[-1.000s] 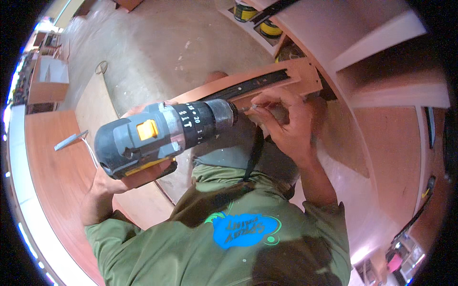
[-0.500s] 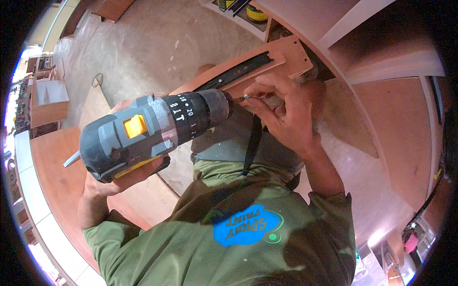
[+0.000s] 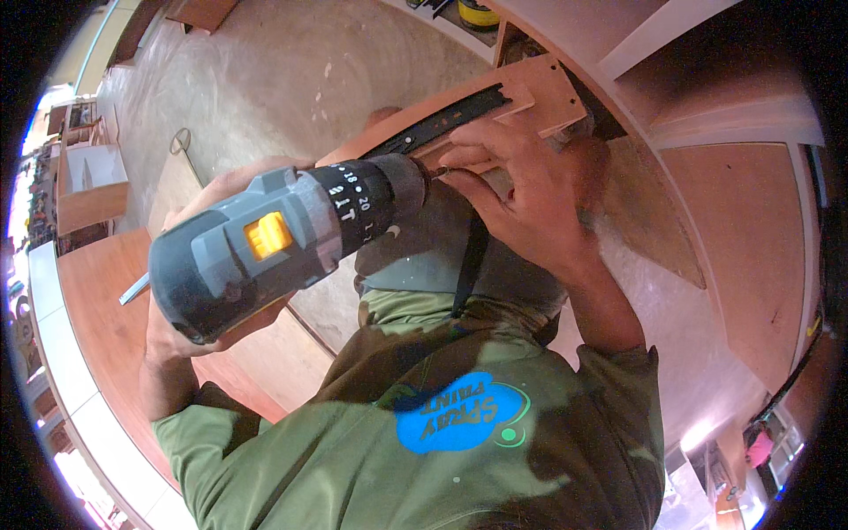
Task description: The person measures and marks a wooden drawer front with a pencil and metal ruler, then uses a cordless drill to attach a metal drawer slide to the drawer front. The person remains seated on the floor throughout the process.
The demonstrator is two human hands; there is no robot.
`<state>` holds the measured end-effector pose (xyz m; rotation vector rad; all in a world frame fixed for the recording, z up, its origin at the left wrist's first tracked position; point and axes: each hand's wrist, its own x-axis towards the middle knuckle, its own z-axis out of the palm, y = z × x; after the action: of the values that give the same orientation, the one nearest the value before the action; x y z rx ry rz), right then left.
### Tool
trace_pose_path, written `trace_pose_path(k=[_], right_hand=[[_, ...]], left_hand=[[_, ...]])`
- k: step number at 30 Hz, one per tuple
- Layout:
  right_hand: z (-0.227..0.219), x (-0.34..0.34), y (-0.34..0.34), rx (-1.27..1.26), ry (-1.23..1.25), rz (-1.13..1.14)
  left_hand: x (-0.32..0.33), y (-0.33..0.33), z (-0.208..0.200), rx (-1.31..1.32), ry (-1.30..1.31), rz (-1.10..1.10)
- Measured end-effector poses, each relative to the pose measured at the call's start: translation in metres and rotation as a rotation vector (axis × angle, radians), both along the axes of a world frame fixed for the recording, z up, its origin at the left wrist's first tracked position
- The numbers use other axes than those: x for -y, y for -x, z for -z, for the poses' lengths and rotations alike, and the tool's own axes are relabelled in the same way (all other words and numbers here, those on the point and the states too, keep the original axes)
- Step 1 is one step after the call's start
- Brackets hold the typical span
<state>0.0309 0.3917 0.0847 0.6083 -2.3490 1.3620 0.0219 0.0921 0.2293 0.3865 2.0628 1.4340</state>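
A grey and black cordless drill (image 3: 230, 252) with a yellow switch on top is gripped in my left hand (image 3: 231, 187), whose fingers wrap round its handle beneath. The chuck points right, toward my right hand (image 3: 534, 203). There, thumb and forefinger pinch a small screw (image 3: 443, 170) at the tip of the driver bit; the fingertips mostly cover it. Just beyond lies a reddish-brown wooden board (image 3: 541, 78), with a black metal drawer slide (image 3: 458, 117) along it. The drill hides the near end of both.
A pale wooden panel (image 3: 274, 353) is below the drill at left. White-framed cabinetwork (image 3: 733, 190) curves along the right. A yellow and black object (image 3: 477, 13) sits on a shelf at the top. Bare concrete floor (image 3: 265, 88) extends at upper left.
The drill has tilted slightly and its chuck has shifted a little right, toward the pinching fingers. My right fingers have closed further over the screw, which shows less now.
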Motion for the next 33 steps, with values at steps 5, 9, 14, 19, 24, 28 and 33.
trace_pose_path(k=[5,9,14,19,24,28,33], right_hand=[[-0.007,0.000,0.004,0.204,0.052,-0.032],[-0.001,0.001,0.017,0.089,-0.023,0.058],[-0.005,-0.022,0.034,0.080,-0.167,0.035],[0.022,-0.040,0.061,-0.118,-0.407,-0.017],[0.041,-0.052,0.074,-0.009,-0.430,-0.103],[0.043,-0.051,0.082,0.016,-0.425,-0.156],[0.046,-0.055,0.082,0.052,-0.374,-0.175]], left_hand=[[0.007,0.000,0.006,-0.001,-0.211,-0.047],[0.015,0.003,0.005,-0.222,0.030,0.006],[0.022,-0.013,0.001,0.065,-0.177,-0.314],[0.021,-0.006,0.000,0.011,-0.192,-0.216],[0.014,-0.004,0.009,-0.060,0.009,-0.290],[0.018,-0.011,0.009,-0.034,0.145,-0.472],[0.014,-0.011,0.012,-0.202,0.304,-0.402]])
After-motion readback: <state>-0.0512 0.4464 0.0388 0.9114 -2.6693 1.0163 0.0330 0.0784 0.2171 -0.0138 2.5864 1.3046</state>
